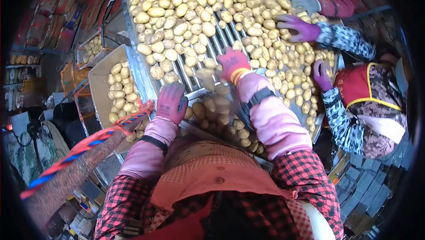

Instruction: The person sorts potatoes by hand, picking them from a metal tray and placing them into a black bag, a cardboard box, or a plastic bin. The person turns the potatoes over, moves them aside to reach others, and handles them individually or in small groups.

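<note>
Loose potatoes (180,29) spread thickly over a sorting table with metal rollers (217,40). My right hand (233,65), in a pink-red glove, reaches over the rollers with its fingers apart and nothing gripped. Just left of and below it, several potatoes (207,75) are smeared by motion at the table's near edge. My left hand (171,103), gloved alike, lies at the near left corner, thumb apart from the fingers and nothing seen in it. Between my wrists, more potatoes (239,125) lie lower down, against my apron (217,173).
A box of potatoes (121,90) stands left of the table. A bar wrapped in red and blue rope (95,140) crosses the lower left. On the right, a co-worker's purple-gloved hand (301,28) is over the potatoes; another person's grey gloves (305,4) are farther back.
</note>
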The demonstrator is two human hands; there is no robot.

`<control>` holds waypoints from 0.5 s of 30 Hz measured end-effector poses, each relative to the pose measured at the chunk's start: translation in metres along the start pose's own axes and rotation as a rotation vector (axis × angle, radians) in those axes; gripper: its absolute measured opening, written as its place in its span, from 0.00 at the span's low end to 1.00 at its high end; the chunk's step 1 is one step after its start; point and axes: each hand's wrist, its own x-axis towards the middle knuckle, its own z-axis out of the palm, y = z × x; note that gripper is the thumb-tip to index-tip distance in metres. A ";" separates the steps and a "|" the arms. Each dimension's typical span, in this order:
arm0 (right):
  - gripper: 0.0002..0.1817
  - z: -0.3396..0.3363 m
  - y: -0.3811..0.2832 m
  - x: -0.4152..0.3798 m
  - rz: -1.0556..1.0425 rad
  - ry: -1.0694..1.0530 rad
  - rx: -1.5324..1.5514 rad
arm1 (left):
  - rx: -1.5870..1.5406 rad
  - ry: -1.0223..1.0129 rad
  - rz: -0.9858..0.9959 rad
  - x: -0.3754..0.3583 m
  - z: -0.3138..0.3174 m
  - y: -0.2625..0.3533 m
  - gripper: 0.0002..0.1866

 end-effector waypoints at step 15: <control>0.23 0.045 -0.019 -0.031 0.100 0.134 0.341 | -0.178 0.089 -0.028 -0.009 0.012 -0.001 0.23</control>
